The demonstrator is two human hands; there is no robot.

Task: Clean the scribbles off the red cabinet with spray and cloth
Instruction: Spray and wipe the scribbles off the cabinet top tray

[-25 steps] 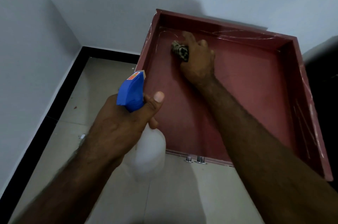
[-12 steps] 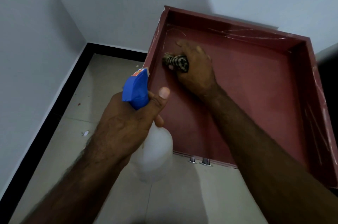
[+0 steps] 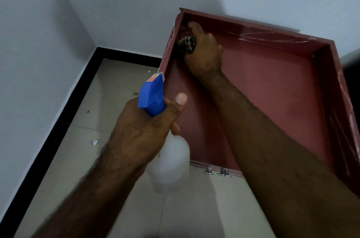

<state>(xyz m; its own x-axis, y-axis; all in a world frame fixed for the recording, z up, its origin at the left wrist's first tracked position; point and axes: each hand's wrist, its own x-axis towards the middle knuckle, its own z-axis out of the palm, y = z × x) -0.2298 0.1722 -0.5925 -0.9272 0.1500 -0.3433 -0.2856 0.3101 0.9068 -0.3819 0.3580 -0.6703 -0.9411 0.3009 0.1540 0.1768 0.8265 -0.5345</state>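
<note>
The red cabinet (image 3: 272, 90) lies open-side up against the wall, with white scribbles along its far and right inner walls. My right hand (image 3: 204, 56) grips a bunched black-and-white striped cloth (image 3: 186, 44) and presses it into the cabinet's far left inner corner. My left hand (image 3: 144, 132) holds a spray bottle (image 3: 171, 167) with a blue trigger head and a translucent white body. The bottle hangs just outside the cabinet's left wall, its nozzle pointing up and away.
The cabinet stands in a room corner with white walls (image 3: 48, 43) and a black skirting (image 3: 64, 113). The tiled floor (image 3: 81, 140) at left carries small specks of debris. Two metal fittings (image 3: 216, 171) stick out under the cabinet's near edge.
My right hand has slid the cloth from the cabinet's floor up and left into the far left corner. My left hand keeps the bottle in about the same spot.
</note>
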